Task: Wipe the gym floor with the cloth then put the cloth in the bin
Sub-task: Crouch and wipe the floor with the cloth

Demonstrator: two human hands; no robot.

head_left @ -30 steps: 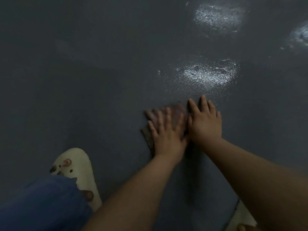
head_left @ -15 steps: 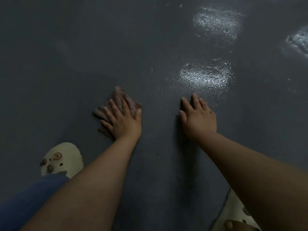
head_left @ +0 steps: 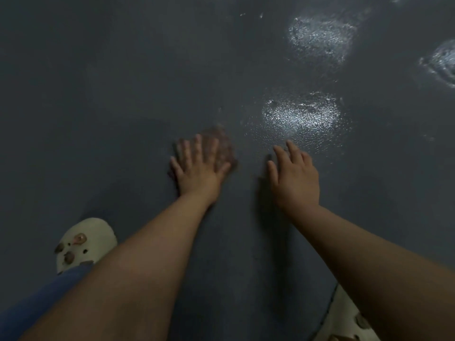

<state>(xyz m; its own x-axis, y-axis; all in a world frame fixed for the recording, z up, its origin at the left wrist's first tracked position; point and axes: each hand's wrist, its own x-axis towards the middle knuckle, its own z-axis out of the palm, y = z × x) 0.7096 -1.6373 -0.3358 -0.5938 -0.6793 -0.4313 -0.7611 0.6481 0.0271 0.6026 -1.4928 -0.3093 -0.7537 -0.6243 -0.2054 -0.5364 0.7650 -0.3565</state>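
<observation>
A small brownish cloth (head_left: pixel 222 146) lies flat on the dark grey gym floor (head_left: pixel 123 94). My left hand (head_left: pixel 197 168) presses on it with straight, spread fingers, and the cloth shows past the fingertips and by the thumb; it is blurred. My right hand (head_left: pixel 294 175) rests flat on the bare floor a little to the right, fingers straight, apart from the cloth. No bin is in view.
Shiny wet patches glint on the floor ahead right (head_left: pixel 300 114), further back (head_left: pixel 322 35) and at the right edge (head_left: pixel 443 62). My cream clogs sit at bottom left (head_left: pixel 86 242) and bottom right (head_left: pixel 344 318). A blue trouser leg (head_left: pixel 44 299) shows at lower left.
My left hand swept the cloth left, away from the right hand, and has now slid it back rightwards towards the middle. The right hand stayed planted on the floor.
</observation>
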